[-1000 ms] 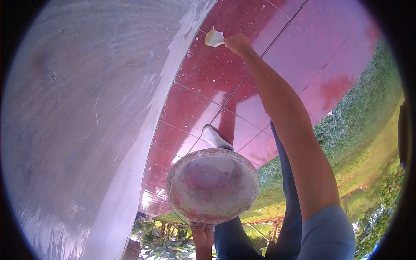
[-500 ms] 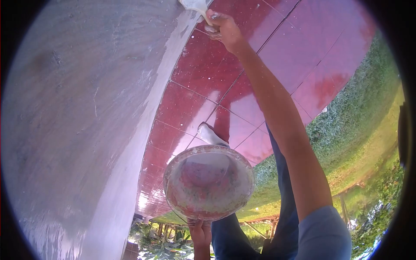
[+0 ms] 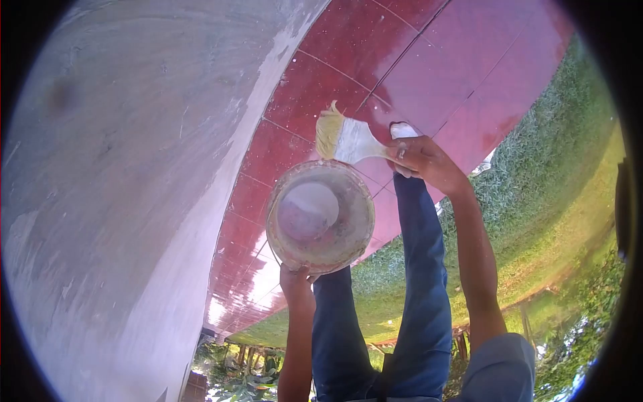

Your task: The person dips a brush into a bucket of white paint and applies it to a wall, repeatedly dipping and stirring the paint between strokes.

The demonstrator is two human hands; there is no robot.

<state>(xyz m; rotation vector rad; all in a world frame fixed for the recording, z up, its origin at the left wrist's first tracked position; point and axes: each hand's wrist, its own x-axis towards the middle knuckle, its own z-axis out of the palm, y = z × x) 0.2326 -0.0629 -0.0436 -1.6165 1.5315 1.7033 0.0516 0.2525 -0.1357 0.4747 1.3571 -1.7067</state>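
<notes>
My right hand is closed round the handle of a wide paintbrush. Its pale yellow bristles point left, just above the far rim of a round bucket. Some whitish liquid lies in the bottom of that bucket, whose inner wall is smeared. Below the near rim, my left hand grips the bucket, with its fingers partly hidden. White smears show on my right fingers and on the brush.
A grey-white wall with streaks runs along the left. Glossy red floor tiles with white spots lie beside it, and grass borders them on the right. My legs stand below the bucket.
My right hand has drawn the brush back from the foot of the wall to the bucket. The bucket has risen in view and tilted, showing more of its inside. One foot has stepped forward.
</notes>
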